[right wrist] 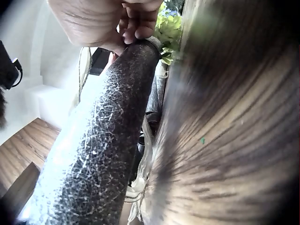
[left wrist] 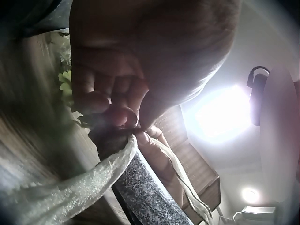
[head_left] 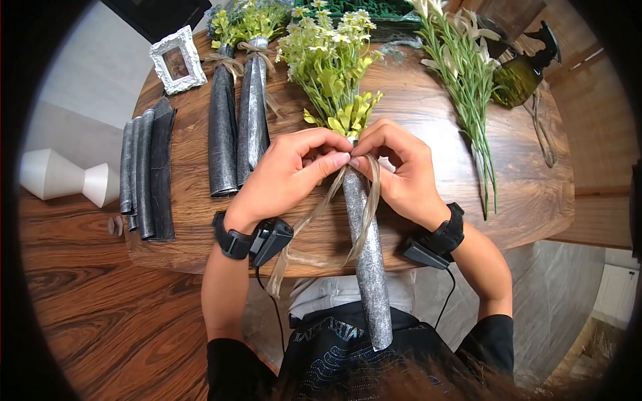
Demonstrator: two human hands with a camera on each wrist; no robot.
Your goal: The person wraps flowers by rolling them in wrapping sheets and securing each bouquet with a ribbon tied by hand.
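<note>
pinching away with both hands here, right at the neck of a silvery-black wrapped roll (head_left: 371, 281) with a bunch of white and yellow flowers (head_left: 331, 60) coming out of its top. the left hand (head_left: 287, 164) has its fingers curled in, thumb and fingertips nipping the tan ribbon (head_left: 374, 180) where it goes round the neck. the right hand (head_left: 401, 167) mirrors it, fingers bent, also pinching the ribbon, and the two sets of fingertips pretty much meet. can't tell which strand each one has, the fingers cover it. one length of ribbon trails down to the left past the table edge, another hangs down along the roll.

the roll lies between the forearms, flowers over the wooden table (head_left: 528, 194), bottom end sticking out past the edge in front of the person's dark shirt (head_left: 328, 347).

off to the left are two tied bouquets (head_left: 224, 140) side by side, then a few dark sheets (head_left: 147, 174) mostly rolled up, with a white picture frame (head_left: 158, 50) behind. over on the right are some white lilies (head_left: 461, 87) with long green stems, just beside a green spray bottle (head_left: 516, 81).
</note>
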